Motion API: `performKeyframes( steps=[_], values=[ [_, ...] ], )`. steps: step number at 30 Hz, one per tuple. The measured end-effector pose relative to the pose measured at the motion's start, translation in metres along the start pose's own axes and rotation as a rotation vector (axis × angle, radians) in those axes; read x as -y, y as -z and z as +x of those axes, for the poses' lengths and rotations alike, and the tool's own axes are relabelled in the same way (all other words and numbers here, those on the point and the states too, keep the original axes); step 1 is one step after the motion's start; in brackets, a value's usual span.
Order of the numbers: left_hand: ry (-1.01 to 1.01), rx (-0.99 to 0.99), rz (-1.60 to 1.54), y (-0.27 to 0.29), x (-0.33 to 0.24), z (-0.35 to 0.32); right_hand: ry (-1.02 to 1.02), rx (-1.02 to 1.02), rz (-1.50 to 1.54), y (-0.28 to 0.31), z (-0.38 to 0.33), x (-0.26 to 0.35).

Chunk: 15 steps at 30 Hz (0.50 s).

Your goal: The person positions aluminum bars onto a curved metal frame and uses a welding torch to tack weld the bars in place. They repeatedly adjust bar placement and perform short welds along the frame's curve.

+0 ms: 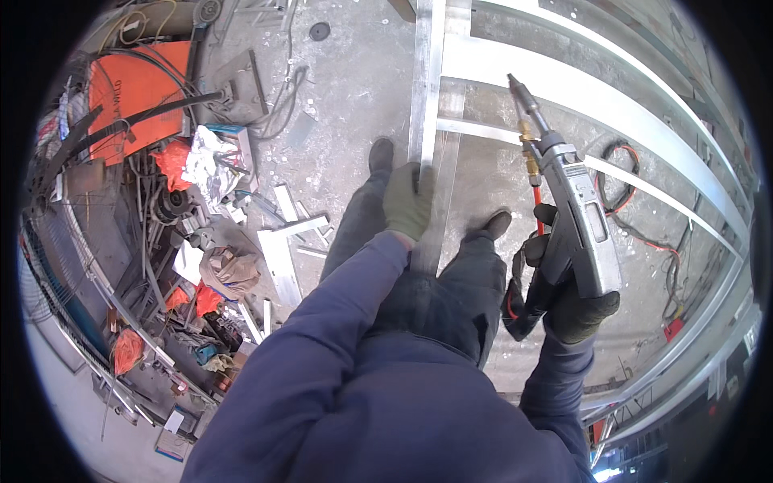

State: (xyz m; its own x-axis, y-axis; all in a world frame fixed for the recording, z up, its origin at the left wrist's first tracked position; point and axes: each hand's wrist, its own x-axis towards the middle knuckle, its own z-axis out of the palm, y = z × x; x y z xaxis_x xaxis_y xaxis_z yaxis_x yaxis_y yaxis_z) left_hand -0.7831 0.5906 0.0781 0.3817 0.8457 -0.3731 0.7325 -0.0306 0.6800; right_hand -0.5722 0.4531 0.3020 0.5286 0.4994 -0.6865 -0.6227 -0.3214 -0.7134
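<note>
The big aluminium frame (612, 105) lies flat on the concrete floor (346, 88), its pale rails fanning away from you; take it as your landmark. The long aluminium bar (427, 105) runs along the frame's left edge, from the top of the view down to between your boots. Your left hand (408, 201), in an olive glove, is closed around the near end of that bar. It looks stiff and fairly light for its length, smooth and likely slick under a glove, so I would grip it close to the end, as you do now, and watch that the far end does not swing.

Your right hand (576, 310), in a black glove, is wrapped around the handle of the grey welding gun (576, 209), held above the frame's near rails with its nozzle pointing away from you. An orange hose hangs beneath it. It looks rigid and top-heavy; hold it by the handle only.

Well left of the frame stands an orange welding machine (137, 92), a boxy case with black cables across it. Between it and the frame lie short aluminium offcuts (278, 249), a crumpled silver wrapper (208, 161) and small orange bags (129, 350).
</note>
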Motion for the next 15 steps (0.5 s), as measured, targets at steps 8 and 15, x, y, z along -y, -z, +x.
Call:
performKeyframes(
  steps=[8,15],
  values=[
    [0.344,-0.124,-0.164,-0.024,0.060,-0.009,0.044,0.067,-0.023,-0.008,-0.011,-0.035],
    [0.170,-0.020,0.122,-0.025,0.073,0.004,-0.006,0.121,-0.086,-0.002,-0.008,-0.053]
  ],
)
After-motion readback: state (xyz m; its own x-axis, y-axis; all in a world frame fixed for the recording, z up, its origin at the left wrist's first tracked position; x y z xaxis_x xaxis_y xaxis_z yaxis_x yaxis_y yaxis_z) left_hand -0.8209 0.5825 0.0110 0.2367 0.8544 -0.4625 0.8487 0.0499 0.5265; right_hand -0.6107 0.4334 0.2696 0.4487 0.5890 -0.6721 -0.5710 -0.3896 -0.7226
